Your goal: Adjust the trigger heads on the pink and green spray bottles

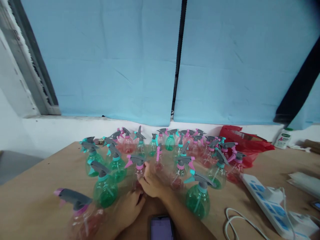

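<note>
Between my hands stands a clear pink spray bottle (139,171) with a grey and pink trigger head pointing left. My right hand (153,182) has its fingers closed at the bottle's neck, just under the pink collar. Lower down, my left hand (129,207) curls around the bottle's base, which is mostly hidden and slightly blurred. Close by on the left are a pink spray bottle (86,222) and a green spray bottle (106,191). A green spray bottle (198,201) with a turquoise trigger stands right of my right forearm.
Several more pink and green spray bottles crowd the wooden table (32,193) toward the wall. A phone (162,228) lies at the near edge. On the right are a power strip (268,206), a white cable (240,218), a red plastic bag (246,146) and a white bottle (283,138).
</note>
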`<state>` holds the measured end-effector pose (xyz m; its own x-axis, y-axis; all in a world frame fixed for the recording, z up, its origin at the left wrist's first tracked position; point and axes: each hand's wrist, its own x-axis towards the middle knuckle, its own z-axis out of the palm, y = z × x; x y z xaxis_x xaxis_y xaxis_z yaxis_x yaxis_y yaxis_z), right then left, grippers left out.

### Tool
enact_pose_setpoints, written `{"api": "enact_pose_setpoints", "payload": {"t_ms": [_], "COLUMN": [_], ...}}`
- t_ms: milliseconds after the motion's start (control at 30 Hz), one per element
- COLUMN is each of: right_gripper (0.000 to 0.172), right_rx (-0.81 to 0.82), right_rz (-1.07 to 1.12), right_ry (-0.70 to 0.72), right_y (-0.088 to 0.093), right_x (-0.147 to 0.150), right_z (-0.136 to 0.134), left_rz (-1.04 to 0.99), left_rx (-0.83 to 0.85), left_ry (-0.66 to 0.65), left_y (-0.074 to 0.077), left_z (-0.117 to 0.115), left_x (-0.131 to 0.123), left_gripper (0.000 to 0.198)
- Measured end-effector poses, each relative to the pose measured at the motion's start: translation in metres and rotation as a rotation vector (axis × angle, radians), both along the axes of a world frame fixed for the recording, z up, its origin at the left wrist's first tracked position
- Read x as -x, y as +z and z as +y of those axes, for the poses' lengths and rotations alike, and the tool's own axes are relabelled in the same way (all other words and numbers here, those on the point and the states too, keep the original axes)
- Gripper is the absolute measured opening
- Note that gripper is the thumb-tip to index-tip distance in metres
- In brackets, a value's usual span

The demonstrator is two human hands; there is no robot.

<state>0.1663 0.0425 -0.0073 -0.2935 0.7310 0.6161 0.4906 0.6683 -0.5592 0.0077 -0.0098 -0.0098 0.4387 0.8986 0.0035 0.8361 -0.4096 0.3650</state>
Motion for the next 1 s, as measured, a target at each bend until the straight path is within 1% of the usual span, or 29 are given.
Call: {"api": "enact_pose_setpoints", "payload": {"t_ms": [100,167,267,367,467,567,700,833,900,1000], "right_gripper": [0.058,0.063,0.057,0.048,0.046,0.044,0.052,0.061,0.064,0.059], "right_rx": [0.013,0.036,0.066,0.074,0.088,0.14,0.235,0.302,0.266,0.107], "right_rz": [0.011,0.039,0.039,0.036,0.056,0.037,0.013,0.071,0.108,0.147], "right_ry": [0.01,-0.014,-0.074,-0.217,-0.374,-0.443,-0.482,-0.475,-0.464,-0.434], "right_y": [-0.001,0.0,0.001,0.003,0.007,0.014,0.025,0.029,0.028,0.029], "right_x": [0.008,0.013,0.02,0.026,0.033,0.039,0.048,0.058,0.061,0.056], "right_z": [0.001,0.001,0.0,0.001,0.006,0.016,0.032,0.04,0.033,0.01], "left_rz": [0.019,0.024,0.044,0.074,0.1,0.147,0.151,0.15,0.141,0.113], "left_rx": [-0.016,-0.016,-0.015,0.007,0.007,-0.011,-0.036,-0.031,-0.013,0.019], "left_ry": [0.073,0.096,0.11,0.09,0.07,0.072,0.065,0.066,0.057,0.052], "left_y": [-0.002,-0.001,0.0,0.003,0.008,0.01,0.007,0.005,0.006,0.008], "left_z": [0.002,0.002,0.002,0.001,-0.001,-0.002,-0.001,-0.001,-0.001,-0.003], "left_x": [0.001,0.002,0.002,0.002,0.0,-0.002,-0.001,0.001,0.001,0.001], "left_gripper": [0.033,0.032,0.029,0.029,0.031,0.031,0.031,0.031,0.031,0.031]}}
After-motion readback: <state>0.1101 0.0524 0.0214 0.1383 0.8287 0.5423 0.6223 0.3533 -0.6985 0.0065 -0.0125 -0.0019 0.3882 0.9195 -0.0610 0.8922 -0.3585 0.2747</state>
